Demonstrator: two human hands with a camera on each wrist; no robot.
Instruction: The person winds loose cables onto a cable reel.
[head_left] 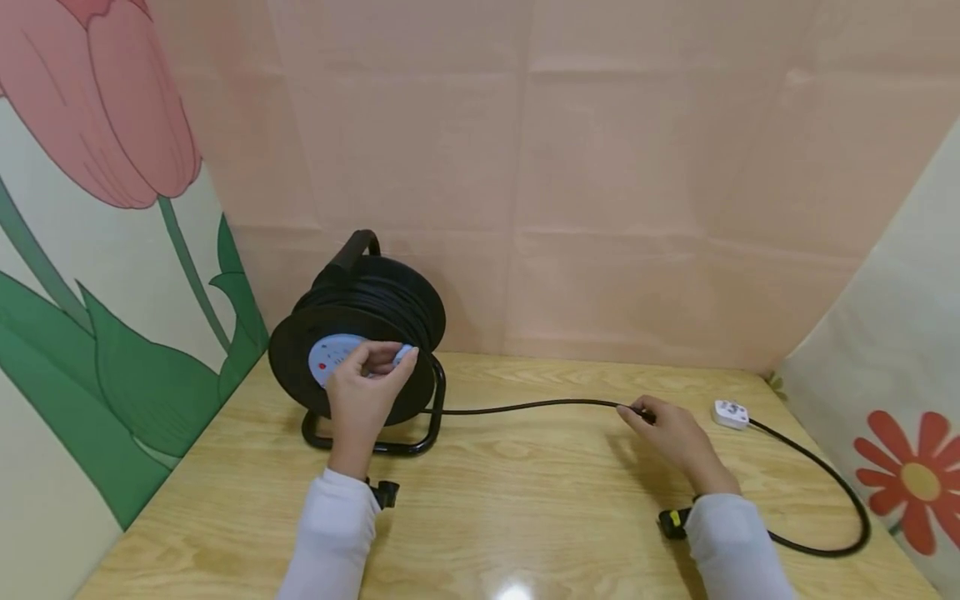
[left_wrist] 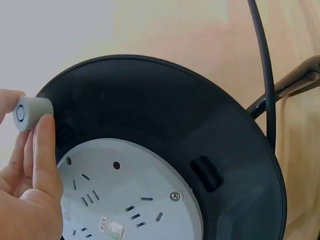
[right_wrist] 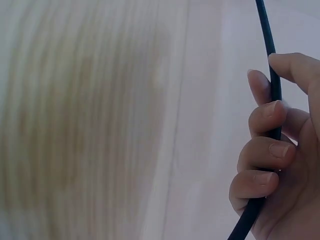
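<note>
A black cable reel [head_left: 288, 354] stands on its tubular frame at the left of the table, wound with black cable. My left hand [head_left: 362, 400] pinches the small pale-blue winding knob [left_wrist: 36, 111] near the rim of the reel's flange, thumb on one side and fingers on the other. From the reel's lower side the cable [head_left: 517, 407] runs out to the right. There my right hand [head_left: 675, 437] grips it above the table; in the right wrist view its fingers curl round the cable [right_wrist: 265, 30]. Beneath the left hand, the pale socket panel [left_wrist: 120, 175] is partly hidden.
Past my right hand the cable loops along the table [head_left: 517, 517] to a white plug [head_left: 731, 414] near the right side. A peach backdrop [head_left: 600, 208] rises behind, with flower-printed panels at both sides. Small black devices sit on both wrists.
</note>
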